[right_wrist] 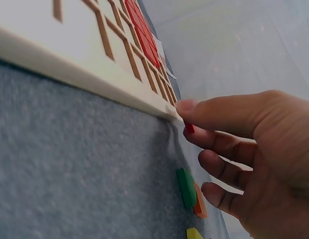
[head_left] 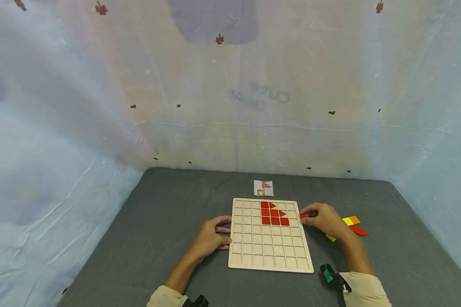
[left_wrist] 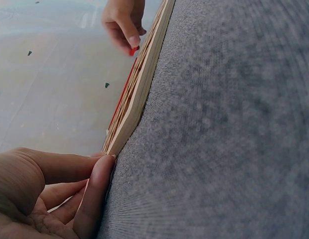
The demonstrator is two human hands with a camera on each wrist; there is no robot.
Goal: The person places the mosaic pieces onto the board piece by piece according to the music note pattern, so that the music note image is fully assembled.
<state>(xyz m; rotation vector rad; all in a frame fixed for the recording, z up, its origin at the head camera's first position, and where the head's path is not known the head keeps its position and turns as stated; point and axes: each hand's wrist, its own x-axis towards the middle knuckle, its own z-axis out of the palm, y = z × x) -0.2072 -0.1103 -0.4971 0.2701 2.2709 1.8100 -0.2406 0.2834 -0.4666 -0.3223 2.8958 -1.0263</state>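
A square wooden grid board (head_left: 269, 249) lies on the table, with red squares and triangles (head_left: 274, 212) set in three rows in its upper part. My left hand (head_left: 211, 236) rests its fingertips and thumb along the board's left edge. Beyond the opposite edge, my right hand (head_left: 324, 219) pinches a small red piece (right_wrist: 189, 127) between thumb and index finger. The fingers cover most of that piece, so I cannot tell its shape. In the right wrist view, the pinched piece is right by the board's rim.
Behind the board lies a small printed pattern card (head_left: 263, 188). Loose pieces lie near my right wrist: a yellow one (head_left: 347, 221), an orange one (head_left: 354, 219), a red one (head_left: 358, 230) and a green one (right_wrist: 186, 188). A pale hanging sheet (head_left: 215, 140) borders the grey table.
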